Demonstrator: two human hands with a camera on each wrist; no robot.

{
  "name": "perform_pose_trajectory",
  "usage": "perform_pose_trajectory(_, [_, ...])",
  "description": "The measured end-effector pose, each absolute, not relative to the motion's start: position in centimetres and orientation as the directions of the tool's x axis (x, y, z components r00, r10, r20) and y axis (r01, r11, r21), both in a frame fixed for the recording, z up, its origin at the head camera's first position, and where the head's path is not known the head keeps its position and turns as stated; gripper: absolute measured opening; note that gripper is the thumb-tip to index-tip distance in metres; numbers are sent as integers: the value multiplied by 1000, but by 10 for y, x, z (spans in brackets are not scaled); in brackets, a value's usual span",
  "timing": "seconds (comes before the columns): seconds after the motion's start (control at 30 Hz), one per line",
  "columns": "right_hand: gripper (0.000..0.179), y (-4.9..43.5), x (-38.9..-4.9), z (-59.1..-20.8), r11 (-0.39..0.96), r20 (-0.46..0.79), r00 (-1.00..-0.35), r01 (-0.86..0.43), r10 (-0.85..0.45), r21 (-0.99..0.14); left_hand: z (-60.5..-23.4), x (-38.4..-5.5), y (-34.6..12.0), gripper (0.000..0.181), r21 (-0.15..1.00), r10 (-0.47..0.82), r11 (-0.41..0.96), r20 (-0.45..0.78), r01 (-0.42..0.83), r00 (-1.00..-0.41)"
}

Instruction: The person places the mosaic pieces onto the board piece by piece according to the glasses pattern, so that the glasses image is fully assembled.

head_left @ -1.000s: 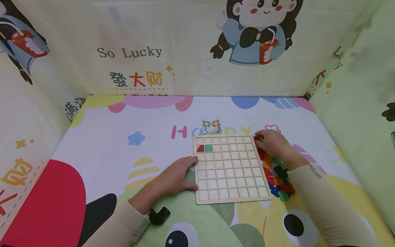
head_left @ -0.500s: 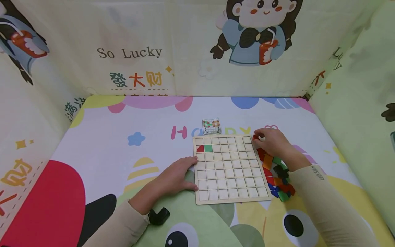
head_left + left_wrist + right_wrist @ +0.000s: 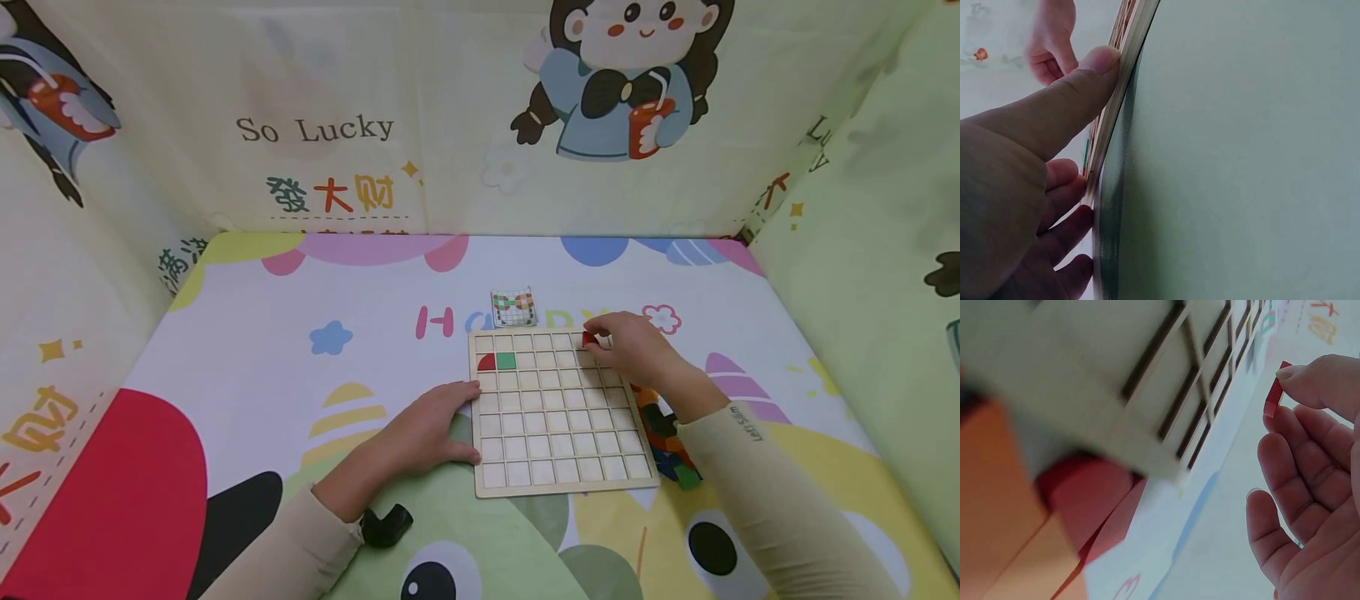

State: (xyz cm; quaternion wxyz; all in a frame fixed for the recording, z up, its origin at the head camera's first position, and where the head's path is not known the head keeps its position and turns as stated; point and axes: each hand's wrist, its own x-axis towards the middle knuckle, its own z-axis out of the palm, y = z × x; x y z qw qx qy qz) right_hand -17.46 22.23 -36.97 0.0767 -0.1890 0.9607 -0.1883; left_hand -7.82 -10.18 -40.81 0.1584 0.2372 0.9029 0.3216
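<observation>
A wooden grid board [image 3: 562, 471] lies on the table, with a red quarter-round tile [image 3: 487, 362] and a green square tile [image 3: 506, 361] in the second row at its left. My left hand [image 3: 427, 425] rests against the board's left edge; the left wrist view has its thumb [image 3: 1079, 94] on the rim, fingers loosely bent. Over the board's upper right part, my right hand [image 3: 637, 350] pinches a small red tile [image 3: 1277, 390] between thumb and index finger. Its exact shape is seen edge-on. Part of the top right cells is hidden by that hand.
A heap of coloured tiles [image 3: 688, 477], red, orange, green, blue and black, lies along the board's right side, partly under the right forearm. A small pattern card [image 3: 513, 307] stands behind the board. Printed cloth walls [image 3: 450, 108] enclose the table.
My right hand has moved left from beside the board's top right corner to above the grid, carrying the red tile. The left hand and the board stay where they were.
</observation>
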Motion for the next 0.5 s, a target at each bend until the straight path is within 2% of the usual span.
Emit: perform_pose_trajectory(0.5, [9,181,-176,-374,790,-12,-850,-483,-526,-378,-409,-78,-102,84,656,535,676,-125,335,-835])
